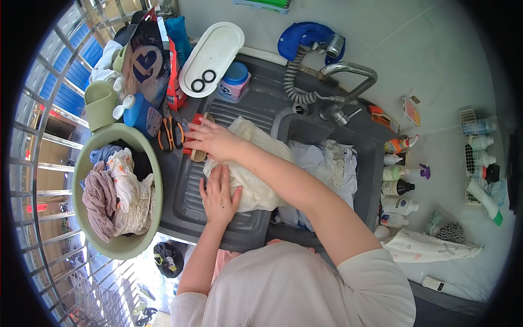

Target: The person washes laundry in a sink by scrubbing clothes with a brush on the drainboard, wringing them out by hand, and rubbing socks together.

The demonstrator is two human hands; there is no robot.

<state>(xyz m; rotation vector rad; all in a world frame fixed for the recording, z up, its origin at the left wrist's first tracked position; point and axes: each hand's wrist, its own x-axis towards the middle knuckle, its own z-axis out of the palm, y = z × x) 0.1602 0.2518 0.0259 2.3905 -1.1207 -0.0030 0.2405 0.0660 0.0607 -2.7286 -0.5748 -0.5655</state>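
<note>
A wet cream-coloured cloth lies bunched on the ribbed washboard part of the dark grey sink. My left hand rests on the cloth's near left edge with its fingers spread. Reaching across, my right hand has its fingers stretched over a red and tan object, perhaps a scrubbing brush; the hand partly hides it. Whether those fingers grip it is not clear. More white and pale clothes fill the basin to the right.
A green tub of clothes stands at left. Near it are orange-handled pliers, a blue bottle and a blue-lidded container. The faucet rises behind the basin. Several bottles line the right side.
</note>
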